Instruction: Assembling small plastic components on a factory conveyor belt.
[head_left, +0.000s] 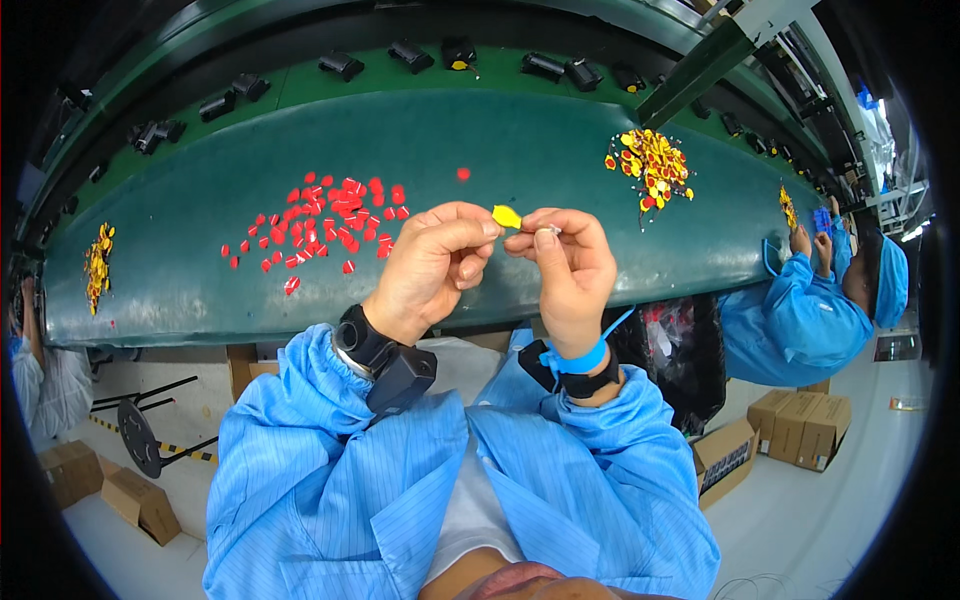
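A small, flat yellow piece (507, 216) with a rounded outline is up between my two hands, above the near part of the green table. My left hand (430, 265) pinches its left edge between thumb and forefinger, the other fingers curled in. My right hand (567, 270) is closed at its right end, fingertips touching it. By the right thumb tip shows a tiny whitish bit (551, 229), too small to name. Many small red pieces (345, 205) lie scattered to the left beyond my left hand. A heap of yellow-and-red pieces (655, 165) lies farther right.
The green table (540, 130) has a belt behind it carrying several black devices (410, 56). Another yellow heap (99, 270) lies far left. At the right sits a person in blue (800, 320). A black bag (680, 360) hangs below the edge; cardboard boxes (800, 428) stand on the floor.
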